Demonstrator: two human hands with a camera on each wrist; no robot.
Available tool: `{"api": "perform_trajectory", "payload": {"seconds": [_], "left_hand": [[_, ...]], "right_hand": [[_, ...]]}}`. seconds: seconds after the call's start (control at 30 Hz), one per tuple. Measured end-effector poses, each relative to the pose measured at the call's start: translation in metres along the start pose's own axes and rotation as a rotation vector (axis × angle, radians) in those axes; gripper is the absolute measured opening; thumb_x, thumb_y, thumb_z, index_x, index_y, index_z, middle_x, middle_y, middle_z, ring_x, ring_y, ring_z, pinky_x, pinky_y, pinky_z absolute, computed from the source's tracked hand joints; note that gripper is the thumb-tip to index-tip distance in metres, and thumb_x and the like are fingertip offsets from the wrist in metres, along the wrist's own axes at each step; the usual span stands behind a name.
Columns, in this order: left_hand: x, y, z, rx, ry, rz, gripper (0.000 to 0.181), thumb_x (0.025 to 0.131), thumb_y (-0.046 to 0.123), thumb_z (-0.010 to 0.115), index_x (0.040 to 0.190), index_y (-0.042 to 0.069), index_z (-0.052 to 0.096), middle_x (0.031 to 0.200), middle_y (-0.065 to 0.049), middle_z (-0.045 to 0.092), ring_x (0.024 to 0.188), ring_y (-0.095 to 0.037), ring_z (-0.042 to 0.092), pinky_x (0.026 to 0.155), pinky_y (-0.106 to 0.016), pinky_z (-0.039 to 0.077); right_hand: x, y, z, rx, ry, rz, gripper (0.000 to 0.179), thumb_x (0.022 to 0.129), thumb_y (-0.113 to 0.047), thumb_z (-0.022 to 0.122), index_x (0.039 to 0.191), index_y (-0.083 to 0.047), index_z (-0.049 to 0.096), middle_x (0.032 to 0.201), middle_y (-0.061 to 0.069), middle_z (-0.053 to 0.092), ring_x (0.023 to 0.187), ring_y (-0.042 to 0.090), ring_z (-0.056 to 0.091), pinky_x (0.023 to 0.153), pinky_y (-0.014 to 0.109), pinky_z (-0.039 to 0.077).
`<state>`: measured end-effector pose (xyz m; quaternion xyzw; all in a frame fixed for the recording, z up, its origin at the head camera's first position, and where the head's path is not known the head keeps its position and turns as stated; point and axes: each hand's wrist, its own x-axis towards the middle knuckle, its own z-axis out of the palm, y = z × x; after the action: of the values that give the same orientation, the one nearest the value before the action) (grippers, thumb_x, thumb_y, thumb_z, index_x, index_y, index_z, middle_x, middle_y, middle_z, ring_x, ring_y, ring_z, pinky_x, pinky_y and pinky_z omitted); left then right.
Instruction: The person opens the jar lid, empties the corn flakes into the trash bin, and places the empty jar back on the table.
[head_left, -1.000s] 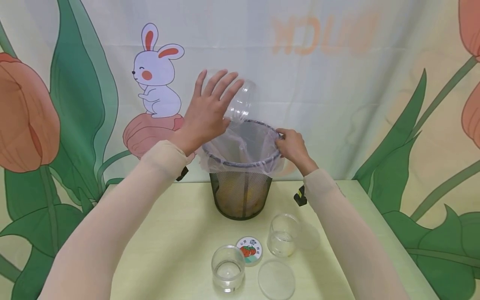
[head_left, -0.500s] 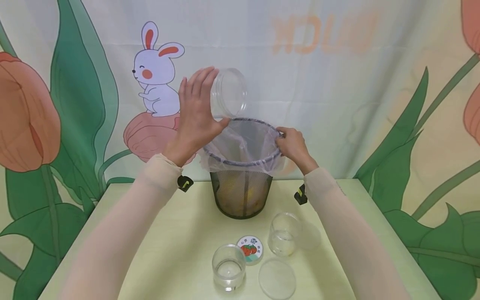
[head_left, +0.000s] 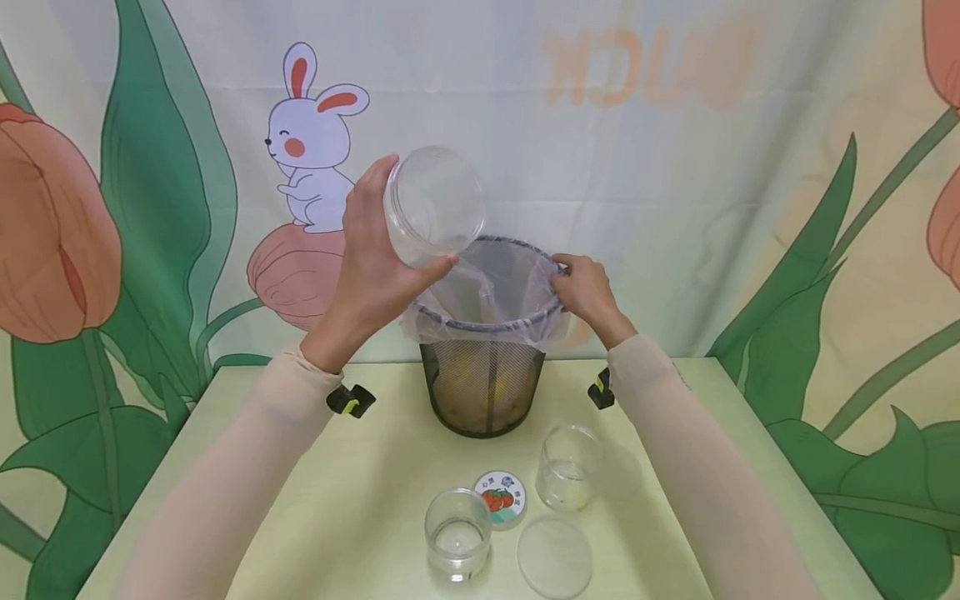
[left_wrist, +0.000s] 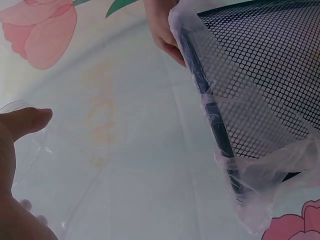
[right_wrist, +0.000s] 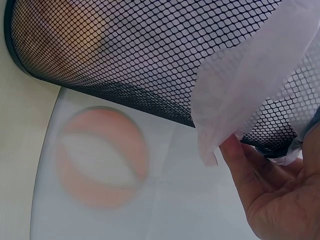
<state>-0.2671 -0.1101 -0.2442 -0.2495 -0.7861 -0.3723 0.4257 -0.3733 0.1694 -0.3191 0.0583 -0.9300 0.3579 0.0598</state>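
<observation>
In the head view my left hand (head_left: pixel 367 258) holds a clear plastic jar (head_left: pixel 437 200) over the left part of a mesh trash bin (head_left: pixel 483 387). The thumb and fingers wrap the jar's side, and its round face is turned toward me. My right hand (head_left: pixel 588 292) grips the bin's rim on the right, over the translucent liner bag (head_left: pixel 495 337). In the right wrist view its fingers (right_wrist: pixel 240 170) curl round the rim and liner. The left wrist view shows the left thumb (left_wrist: pixel 30 120) on the jar. Something yellowish-brown lies low in the bin, blurred by the mesh.
On the table (head_left: pixel 337 500) stand a clear jar (head_left: pixel 457 537) and another clear jar (head_left: pixel 567 471). Between them lie a round lid with a tomato picture (head_left: pixel 498 500) and a clear disc (head_left: pixel 555 558). A printed curtain (head_left: pixel 637 183) hangs close behind the bin.
My left hand has moved left and slightly down, turning the jar so that its round face points toward me. The right hand and the bin have stayed in place.
</observation>
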Motion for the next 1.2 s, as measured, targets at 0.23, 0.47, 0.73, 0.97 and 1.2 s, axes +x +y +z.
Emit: {"api": "perform_trajectory", "payload": {"seconds": [0.23, 0.47, 0.73, 0.97, 1.2], "left_hand": [[-0.020, 0.002, -0.013, -0.083, -0.040, -0.071, 0.106, 0.066, 0.029, 0.088, 0.151, 0.021, 0.026, 0.150, -0.002, 0.034, 0.136, -0.017, 0.034, 0.104, -0.049, 0.043], [-0.037, -0.002, -0.022, -0.101, -0.040, -0.089, 0.107, 0.065, 0.027, 0.089, 0.151, 0.022, 0.025, 0.148, -0.008, 0.037, 0.133, -0.024, 0.038, 0.101, -0.052, 0.045], [-0.054, -0.005, -0.026, -0.103, -0.048, -0.136, 0.110, 0.064, 0.027, 0.091, 0.151, 0.025, 0.024, 0.144, -0.010, 0.039, 0.130, -0.023, 0.041, 0.099, -0.053, 0.045], [-0.064, -0.009, -0.028, -0.119, -0.043, -0.164, 0.112, 0.062, 0.025, 0.092, 0.151, 0.026, 0.025, 0.146, -0.010, 0.038, 0.131, -0.022, 0.041, 0.102, -0.053, 0.042], [-0.075, -0.015, -0.029, -0.109, -0.049, -0.175, 0.111, 0.063, 0.026, 0.092, 0.151, 0.026, 0.025, 0.145, -0.010, 0.038, 0.130, -0.022, 0.041, 0.100, -0.053, 0.044]], "right_hand": [[0.001, -0.001, 0.001, 0.004, 0.008, -0.023, 0.057, 0.089, -0.009, 0.043, 0.146, -0.011, 0.047, 0.124, 0.018, 0.066, 0.063, 0.017, 0.064, 0.058, 0.027, 0.058], [0.001, -0.003, 0.002, 0.018, 0.011, -0.023, 0.057, 0.089, -0.010, 0.044, 0.146, -0.012, 0.047, 0.123, 0.017, 0.067, 0.060, 0.015, 0.062, 0.058, 0.027, 0.058], [-0.002, -0.004, -0.001, -0.087, 0.002, -0.056, 0.054, 0.094, -0.018, 0.046, 0.147, -0.009, 0.045, 0.122, 0.018, 0.067, 0.061, 0.015, 0.061, 0.057, 0.027, 0.051], [-0.004, -0.007, -0.006, -0.145, 0.037, -0.094, 0.054, 0.098, -0.030, 0.049, 0.146, -0.005, 0.045, 0.124, 0.020, 0.067, 0.101, 0.031, 0.069, 0.082, 0.043, 0.055], [-0.007, -0.006, -0.004, -0.101, 0.089, -0.135, 0.051, 0.099, -0.036, 0.046, 0.143, -0.010, 0.049, 0.129, 0.018, 0.065, 0.110, 0.033, 0.067, 0.087, 0.048, 0.055]]}}
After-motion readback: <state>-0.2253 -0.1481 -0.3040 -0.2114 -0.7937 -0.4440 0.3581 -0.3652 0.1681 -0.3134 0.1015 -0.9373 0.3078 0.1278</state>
